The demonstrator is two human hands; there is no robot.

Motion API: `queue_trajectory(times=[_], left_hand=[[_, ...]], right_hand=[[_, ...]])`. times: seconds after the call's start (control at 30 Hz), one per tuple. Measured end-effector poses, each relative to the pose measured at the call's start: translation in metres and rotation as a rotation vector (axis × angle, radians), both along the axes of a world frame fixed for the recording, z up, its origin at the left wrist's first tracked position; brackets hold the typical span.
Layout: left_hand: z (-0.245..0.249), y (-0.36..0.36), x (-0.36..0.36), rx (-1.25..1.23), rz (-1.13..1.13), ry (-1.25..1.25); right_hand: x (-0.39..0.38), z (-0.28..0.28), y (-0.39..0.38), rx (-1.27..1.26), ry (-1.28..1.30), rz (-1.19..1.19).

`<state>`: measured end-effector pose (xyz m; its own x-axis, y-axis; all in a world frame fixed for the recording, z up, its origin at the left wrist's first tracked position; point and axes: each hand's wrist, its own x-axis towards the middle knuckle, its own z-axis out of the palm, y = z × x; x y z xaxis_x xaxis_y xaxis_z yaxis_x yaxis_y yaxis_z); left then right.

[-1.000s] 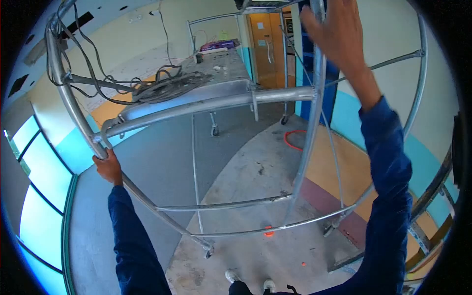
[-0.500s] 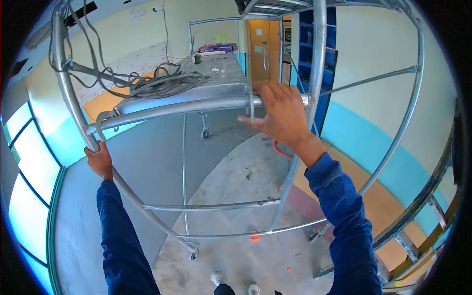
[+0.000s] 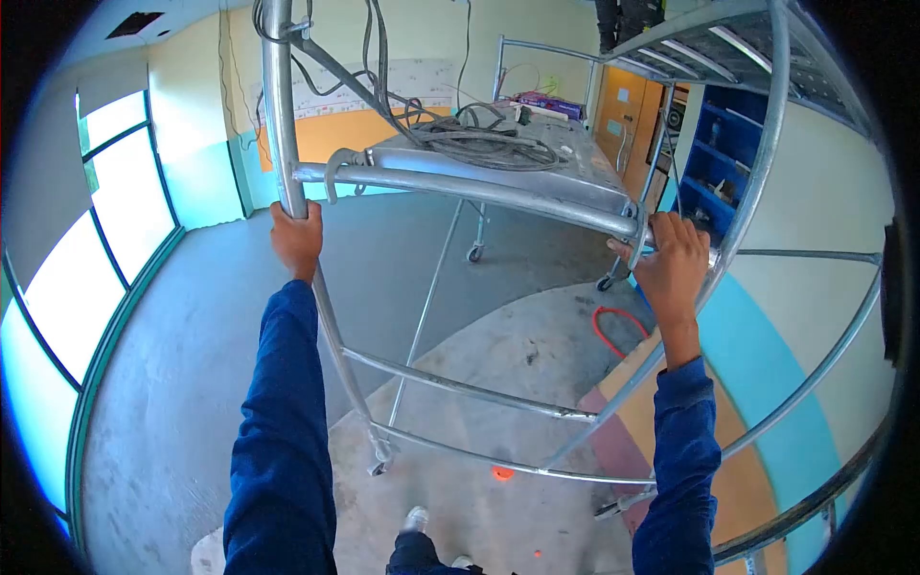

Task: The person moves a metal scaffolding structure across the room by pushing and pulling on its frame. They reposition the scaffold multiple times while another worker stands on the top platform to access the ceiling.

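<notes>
A wheeled metal tube scaffold (image 3: 460, 188) stands in front of me. Around its left upright post (image 3: 279, 105), just under the top crossbar, my left hand (image 3: 297, 240) is wrapped. At the crossbar's right end my right hand (image 3: 674, 261) is closed over the tube, its thumb beside a metal hook (image 3: 640, 235). Another hook (image 3: 333, 174) hangs over the bar's left end. Behind the crossbar lies the scaffold's platform (image 3: 585, 163), which carries a heap of grey cable (image 3: 489, 144).
A caster (image 3: 380, 468) sits at the frame's lower left. On the floor are a red hose (image 3: 613, 331) and an orange object (image 3: 503, 473). Windows (image 3: 125, 201) line the left wall. At upper right is a second raised platform (image 3: 709, 48) with a person's legs (image 3: 609, 21) on it.
My view has turned left, so the scaffold appears further right. My right hand, with thumb stretched out before, is now closed over the crossbar. The left hand still holds the post.
</notes>
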<state>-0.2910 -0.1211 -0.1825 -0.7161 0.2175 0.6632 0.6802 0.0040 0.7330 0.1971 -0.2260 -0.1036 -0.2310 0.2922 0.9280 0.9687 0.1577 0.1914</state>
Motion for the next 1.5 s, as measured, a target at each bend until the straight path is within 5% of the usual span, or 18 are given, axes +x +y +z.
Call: queue_trajectory(times=[0.13, 0.23, 0.73, 1.5], left_hand=[[-0.007, -0.011, -0.008, -0.039, -0.192, 0.001], [-0.028, -0.015, -0.020, 0.216, -0.136, 0.457], [0.076, -0.037, 0.000, 0.258, -0.388, 1.105], [0.061, -0.010, 0.011, 0.192, -0.424, 0.824]], right_hand=[[-0.002, -0.002, 0.000, 0.014, 0.025, 0.027], [-0.003, -0.001, -0.002, -0.021, 0.073, -0.005], [-0.016, -0.001, -0.004, -0.022, 0.061, -0.049], [-0.019, 0.002, -0.003, 0.014, 0.070, -0.124]])
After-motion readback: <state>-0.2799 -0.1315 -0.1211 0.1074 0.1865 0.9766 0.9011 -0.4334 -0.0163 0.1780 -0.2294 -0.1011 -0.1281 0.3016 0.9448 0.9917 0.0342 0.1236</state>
